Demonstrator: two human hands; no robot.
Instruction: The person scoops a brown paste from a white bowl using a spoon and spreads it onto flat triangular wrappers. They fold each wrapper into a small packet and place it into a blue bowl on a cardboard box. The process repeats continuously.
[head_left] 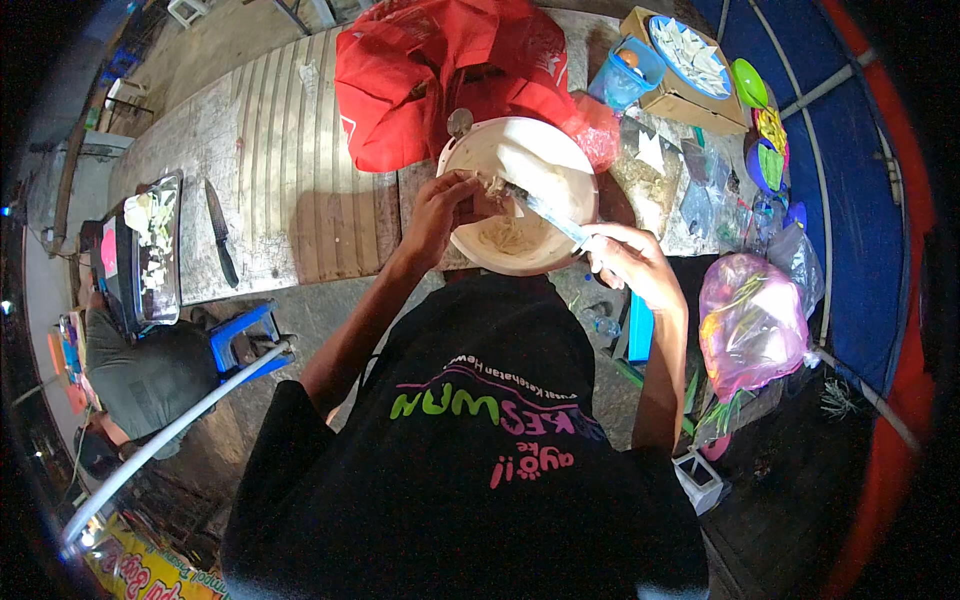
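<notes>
A big white bowl [575,160] stands at the table's near edge, with pale shredded food [508,235] at its bottom. Over the bowl's left side, my left hand [438,215] is closed on a small pale brown piece of food [491,190] whose kind I cannot make out. From the right, my right hand [632,264] grips a knife [556,217]. Its shiny blade slants across the bowl, and the tip is close to the food in my left hand. My fingers hide most of the knife's handle.
A red bag [385,100] lies beyond the bowl. On the left are another knife [219,230] and a metal tray [155,250] of chopped pieces, near a seated person [150,375]. A blue basket [628,75], a box [700,103] and a filled plastic bag [752,320] are on the right.
</notes>
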